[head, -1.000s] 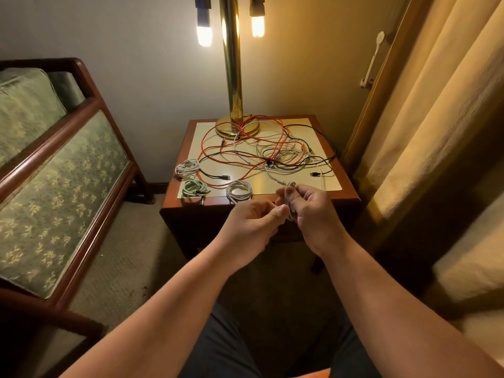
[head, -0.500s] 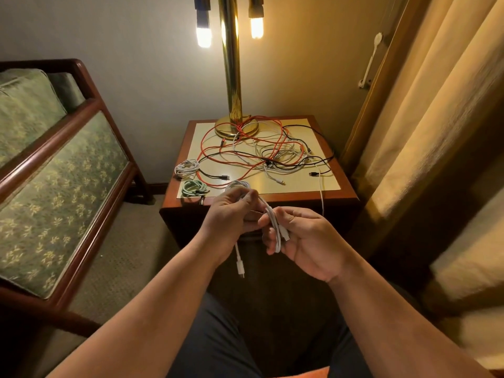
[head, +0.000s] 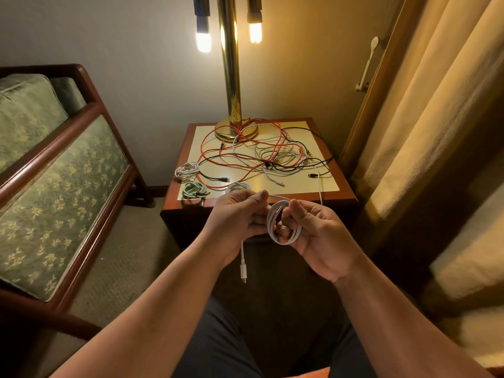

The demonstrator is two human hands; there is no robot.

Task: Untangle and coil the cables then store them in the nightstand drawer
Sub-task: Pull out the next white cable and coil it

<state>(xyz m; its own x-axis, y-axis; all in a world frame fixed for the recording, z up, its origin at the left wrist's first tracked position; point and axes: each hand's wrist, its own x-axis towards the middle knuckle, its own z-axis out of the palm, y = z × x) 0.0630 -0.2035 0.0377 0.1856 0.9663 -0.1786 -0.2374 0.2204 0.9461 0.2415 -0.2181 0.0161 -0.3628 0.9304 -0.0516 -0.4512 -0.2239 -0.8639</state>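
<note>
White, thin, soft charging cable hangs partly coiled just before the wooden nightstand worktop. The right hand grips the loops and the left hand pinches the loose strand. The cable is probably light and springy, so it is best held across all loops.

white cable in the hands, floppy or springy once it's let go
Probably floppy: the white cable bends into tight loops in the right hand, and its plug end hangs straight down below the left hand. Likely light: fingers alone hold it. It may loosen a little when set down, though the green coil on the nightstand holds its shape.
</note>
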